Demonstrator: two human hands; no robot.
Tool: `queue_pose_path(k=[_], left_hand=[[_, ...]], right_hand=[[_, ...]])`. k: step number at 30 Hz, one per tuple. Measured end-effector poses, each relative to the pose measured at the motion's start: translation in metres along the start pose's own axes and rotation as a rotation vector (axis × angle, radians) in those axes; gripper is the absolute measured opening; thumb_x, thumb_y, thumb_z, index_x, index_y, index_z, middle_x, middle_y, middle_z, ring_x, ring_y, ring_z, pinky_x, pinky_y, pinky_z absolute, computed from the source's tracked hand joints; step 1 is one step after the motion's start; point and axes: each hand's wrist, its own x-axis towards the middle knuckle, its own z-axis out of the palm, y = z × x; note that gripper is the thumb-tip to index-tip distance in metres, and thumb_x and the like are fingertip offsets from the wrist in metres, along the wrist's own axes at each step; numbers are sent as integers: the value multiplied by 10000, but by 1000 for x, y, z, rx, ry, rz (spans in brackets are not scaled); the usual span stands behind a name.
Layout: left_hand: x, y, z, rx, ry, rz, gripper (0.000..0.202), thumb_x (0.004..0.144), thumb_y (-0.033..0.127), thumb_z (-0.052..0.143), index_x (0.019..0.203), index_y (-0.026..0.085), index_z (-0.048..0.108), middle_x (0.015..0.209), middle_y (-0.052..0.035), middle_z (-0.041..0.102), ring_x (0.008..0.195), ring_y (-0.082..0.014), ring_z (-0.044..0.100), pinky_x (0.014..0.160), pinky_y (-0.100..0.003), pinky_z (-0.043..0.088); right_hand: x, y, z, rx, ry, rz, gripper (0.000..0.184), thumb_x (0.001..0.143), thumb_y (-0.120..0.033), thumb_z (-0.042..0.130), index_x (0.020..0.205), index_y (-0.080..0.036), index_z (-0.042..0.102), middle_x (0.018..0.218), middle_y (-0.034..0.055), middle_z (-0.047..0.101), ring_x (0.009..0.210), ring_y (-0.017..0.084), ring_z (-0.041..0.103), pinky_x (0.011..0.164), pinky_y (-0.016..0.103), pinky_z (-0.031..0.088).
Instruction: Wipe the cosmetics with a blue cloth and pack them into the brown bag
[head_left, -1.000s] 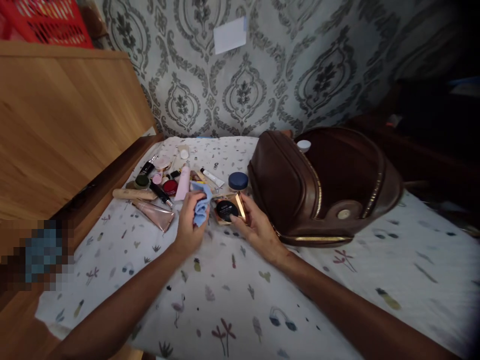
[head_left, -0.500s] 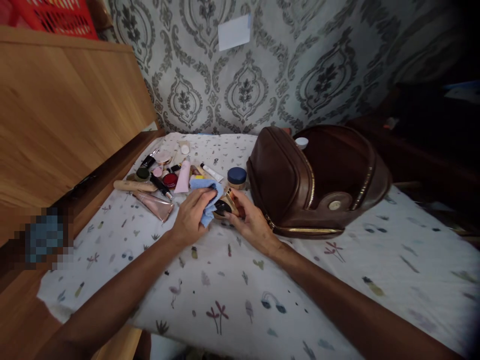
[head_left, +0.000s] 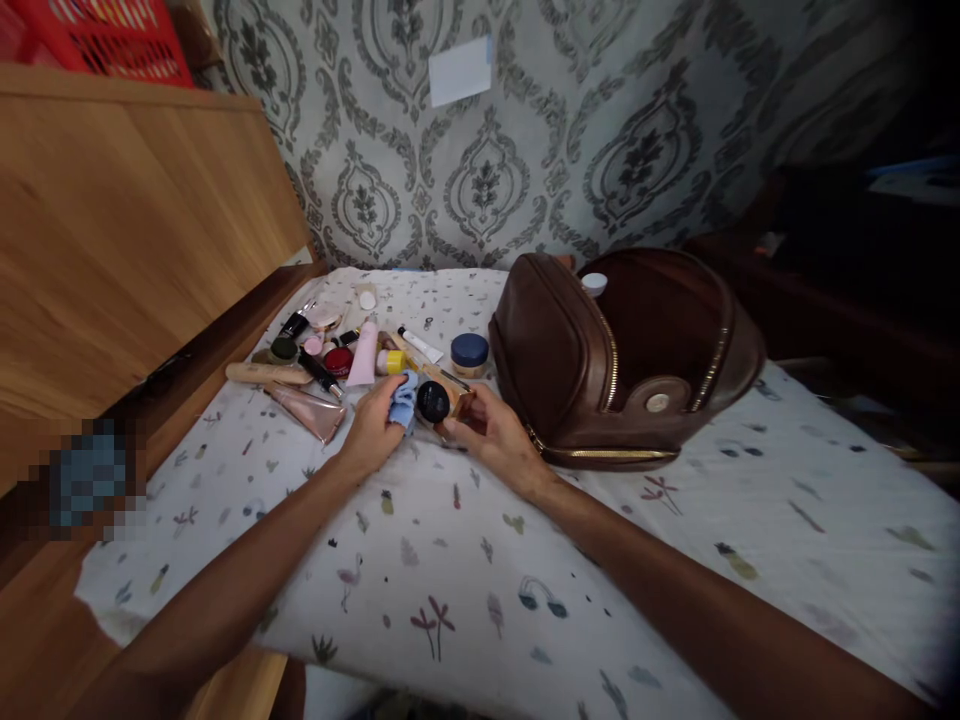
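Observation:
My left hand (head_left: 370, 428) is closed on a crumpled light blue cloth (head_left: 403, 403), which sits just left of a small tan bottle with a round black cap (head_left: 433, 401). Fingers of my right hand (head_left: 501, 440) wrap round the bottle's right side, its cap turned toward my left hand. A jar with a dark blue lid (head_left: 469, 350) stands behind the bottle. Beyond my left hand lie a pale pink tube (head_left: 364, 355), a yellow-capped container (head_left: 392, 362) and a thin white tube (head_left: 421, 345). The bottle's lower part is hidden by my fingers.
An unzipped brown leather bag (head_left: 551, 370) stands on the right, a small white lid (head_left: 595, 284) at its opening. Several cosmetics, among them a rose-gold tube (head_left: 306, 408) and a red round case (head_left: 339, 361), lie at left. A wooden cabinet (head_left: 135, 200) borders the left side.
My left hand has drawn the cloth back leftward off the bottle, and the cloth is bunched smaller. The black cap now shows fully, as does the yellow-capped container behind.

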Motion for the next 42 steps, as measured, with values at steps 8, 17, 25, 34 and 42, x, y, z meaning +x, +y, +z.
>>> queue_pose_path(k=[8,17,25,34,42], left_hand=[[-2,-1,0,13,110,56,437,840,123,487,1270,159,557,1177,-109,670,1085,-242,629,981,-397,514],[-7,22,-7,216,58,352,631,715,33,458,1328,154,547,1273,-144,594,1207,-285,542,1083,-468,446],[-9,27,-7,224,63,432,675,722,35,444,1385,146,504,1279,-156,577,1220,-290,537,1075,-473,456],[-10,29,-7,195,63,433,669,762,13,413,1412,152,492,1292,-151,596,1229,-280,551,1082,-461,453],[-10,34,-7,193,-11,431,677,801,37,414,1464,167,448,1346,-151,587,1253,-293,551,1100,-472,442]], right_hand=[[-8,-11,-4,-334,-16,-122,407,944,-292,521,1337,-187,498,1086,103,675,983,245,651,882,391,545],[-11,-6,0,-448,16,-354,562,976,-220,474,1526,-192,361,1220,152,638,1151,274,609,1018,466,510],[-8,-3,1,-477,84,-355,446,942,-211,531,1388,-187,520,1210,145,657,1151,281,618,987,473,533],[-7,-13,-2,-457,109,-262,276,864,-138,568,1128,-189,632,1084,107,677,1039,259,629,927,421,529],[-7,-17,-3,-438,107,-249,224,879,-169,570,1086,-202,649,1028,91,668,956,253,614,874,405,515]])
